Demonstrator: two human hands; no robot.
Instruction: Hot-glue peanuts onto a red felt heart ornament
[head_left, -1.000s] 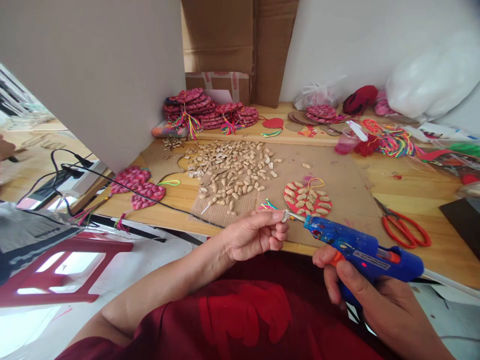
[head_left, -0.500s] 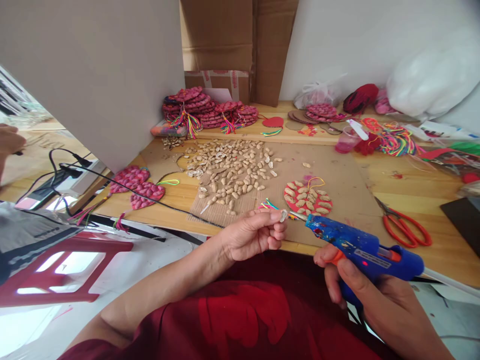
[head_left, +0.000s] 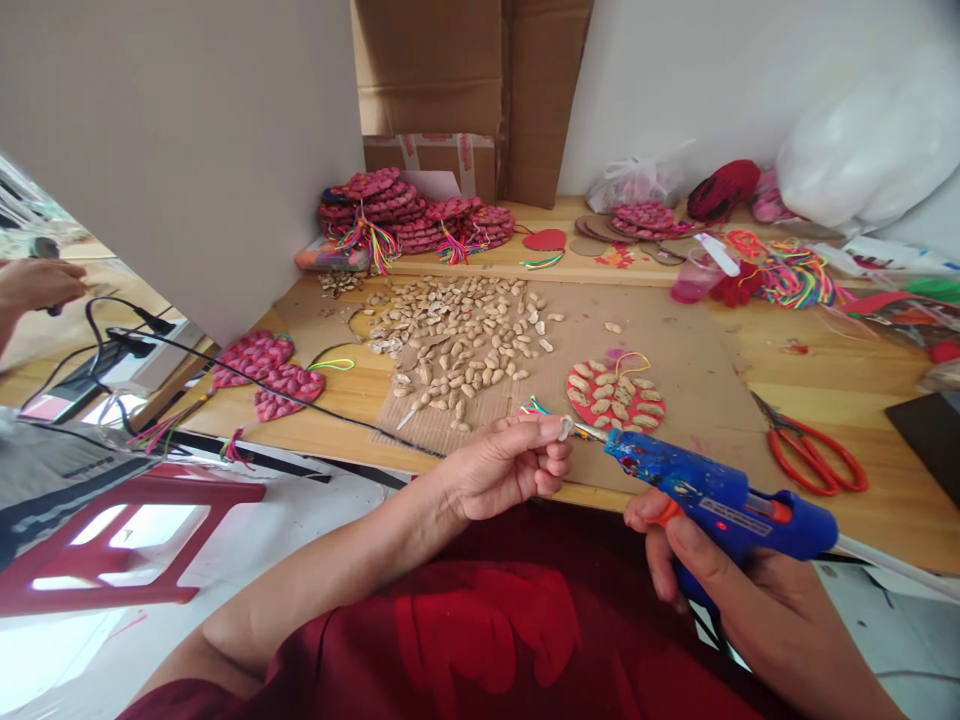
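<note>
My left hand (head_left: 510, 465) pinches a half peanut shell (head_left: 565, 429) between thumb and forefinger, its pale hollow side partly showing. Wrapped round the handle of a blue hot glue gun (head_left: 697, 485) is my right hand (head_left: 720, 570), with a finger at the orange trigger. The gun's metal nozzle points left and meets or nearly meets the shell. Just beyond lies a red round piece (head_left: 649, 414) covered in peanut shells, with a yellow loop at its top and coloured strings at its lower left. A heap of peanut shells (head_left: 480, 345) spreads over the cardboard (head_left: 675, 345) behind my left hand.
Orange-handled scissors (head_left: 817, 465) lie at the right. Pink finished pieces (head_left: 289, 390) sit at the left, crossed by a black cable (head_left: 345, 412). More are stacked (head_left: 375, 205) on the back ledge. At far left are a power strip (head_left: 146, 360) and another person's hand (head_left: 41, 285).
The glue gun has shifted slightly left, its nozzle closer to the shell in my left hand. At far left, the other person's hand has moved further into view.
</note>
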